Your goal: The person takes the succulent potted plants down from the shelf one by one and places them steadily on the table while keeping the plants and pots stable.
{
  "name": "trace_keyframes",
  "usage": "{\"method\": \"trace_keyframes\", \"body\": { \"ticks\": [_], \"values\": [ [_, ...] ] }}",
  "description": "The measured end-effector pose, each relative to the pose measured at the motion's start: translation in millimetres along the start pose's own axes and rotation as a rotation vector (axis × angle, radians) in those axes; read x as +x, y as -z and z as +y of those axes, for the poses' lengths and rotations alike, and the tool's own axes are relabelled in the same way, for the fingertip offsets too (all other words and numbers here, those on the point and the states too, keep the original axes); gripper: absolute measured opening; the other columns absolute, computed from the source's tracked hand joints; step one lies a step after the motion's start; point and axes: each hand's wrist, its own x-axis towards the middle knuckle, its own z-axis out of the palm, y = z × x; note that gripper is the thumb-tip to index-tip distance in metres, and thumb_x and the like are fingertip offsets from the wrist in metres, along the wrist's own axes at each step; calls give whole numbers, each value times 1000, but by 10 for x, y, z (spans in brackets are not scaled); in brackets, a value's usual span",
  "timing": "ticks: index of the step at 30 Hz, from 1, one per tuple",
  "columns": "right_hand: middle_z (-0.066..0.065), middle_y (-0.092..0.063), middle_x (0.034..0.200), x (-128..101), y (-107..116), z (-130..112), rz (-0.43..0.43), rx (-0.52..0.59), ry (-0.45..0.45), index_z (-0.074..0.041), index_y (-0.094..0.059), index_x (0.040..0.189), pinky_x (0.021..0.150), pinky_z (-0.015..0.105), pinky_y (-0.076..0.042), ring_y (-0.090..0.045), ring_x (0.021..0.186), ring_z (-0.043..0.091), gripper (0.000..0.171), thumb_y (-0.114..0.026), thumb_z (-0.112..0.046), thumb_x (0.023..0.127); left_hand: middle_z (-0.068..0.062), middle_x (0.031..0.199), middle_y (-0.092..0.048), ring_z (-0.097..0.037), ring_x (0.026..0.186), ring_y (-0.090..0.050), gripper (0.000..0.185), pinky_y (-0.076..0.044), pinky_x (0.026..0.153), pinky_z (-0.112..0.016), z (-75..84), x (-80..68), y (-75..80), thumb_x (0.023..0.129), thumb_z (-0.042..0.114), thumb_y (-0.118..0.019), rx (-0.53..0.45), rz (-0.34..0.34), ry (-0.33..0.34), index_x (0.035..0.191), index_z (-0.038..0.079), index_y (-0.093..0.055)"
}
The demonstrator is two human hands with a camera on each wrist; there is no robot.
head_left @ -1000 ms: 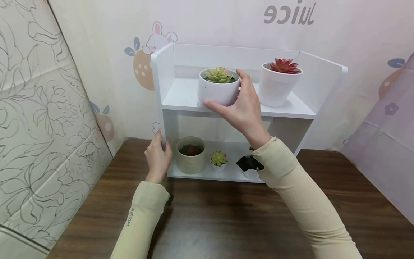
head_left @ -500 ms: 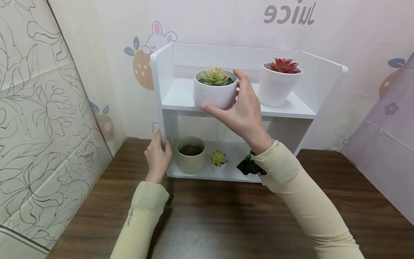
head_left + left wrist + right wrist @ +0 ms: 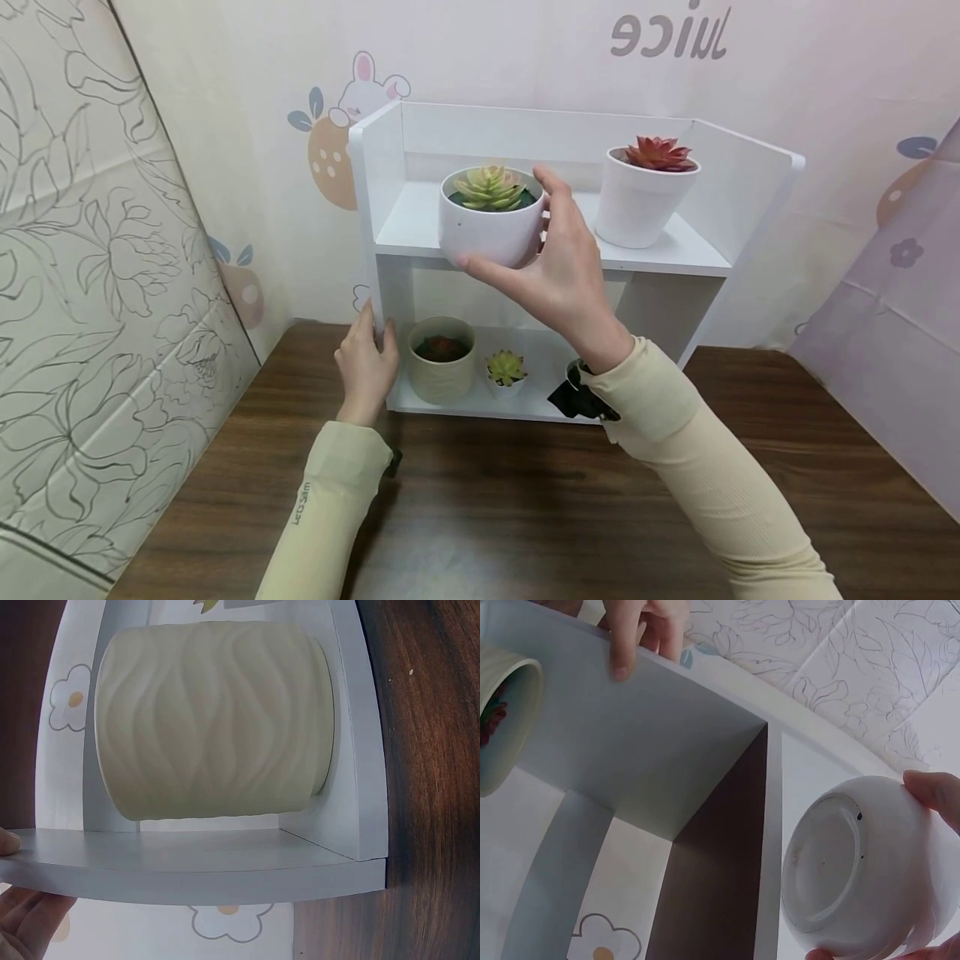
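A round white pot with a pale green succulent (image 3: 491,221) is gripped from the right by my right hand (image 3: 566,275), thumb at its front and fingers round the far side. In the right wrist view, the underside of that white pot (image 3: 829,859) shows, tilted and off the upper shelf. My left hand (image 3: 367,362) pinches the left side panel of the white shelf unit (image 3: 551,263), with the thumb (image 3: 622,652) inside and the fingers outside. Just right of that panel stands a cream wavy-patterned pot (image 3: 217,720) on the lower shelf, holding a dark reddish plant.
A white pot with a red succulent (image 3: 651,196) stands on the upper shelf at right. Below, a small yellow-green succulent (image 3: 506,367) sits beside the cream pot. Something dark (image 3: 581,393) near my right cuff partly covers another pot. The unit stands on a brown wooden table (image 3: 480,508).
My right hand has brought the green succulent's pot left, slightly down and nearer to me, past the upper shelf's front edge. The left hand stays on the side panel.
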Motion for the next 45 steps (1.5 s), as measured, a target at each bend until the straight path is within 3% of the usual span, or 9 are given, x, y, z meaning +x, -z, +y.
{"method": "trace_keyframes", "body": {
  "ticks": [9,19,45],
  "values": [
    [11,-55,120,-82,-1,-32,-7,19,33,-11,-31,147,81,41,-51,-57,100,24,103,-84,-44,65,-27,121,-62,-43,107,-63,43,-45,85,-62,-12,-8,0,94,13,-56,7,7,-3,134,-2,-50],
    [11,-55,124,-192,1,-33,-33,38,13,-13,-31,148,79,39,-51,-59,99,25,104,-85,-44,65,-26,113,-65,-43,97,-66,40,-47,77,-61,-49,-26,-19,95,14,-56,40,21,-24,131,-3,-53],
    [10,-56,126,-399,-7,-9,-51,24,83,-9,-31,147,83,42,-51,-59,100,24,106,-87,-41,63,-26,114,-65,-42,98,-66,41,-47,77,-61,-33,1,-14,94,12,-57,37,27,-33,131,-2,-53]
  ]
}}
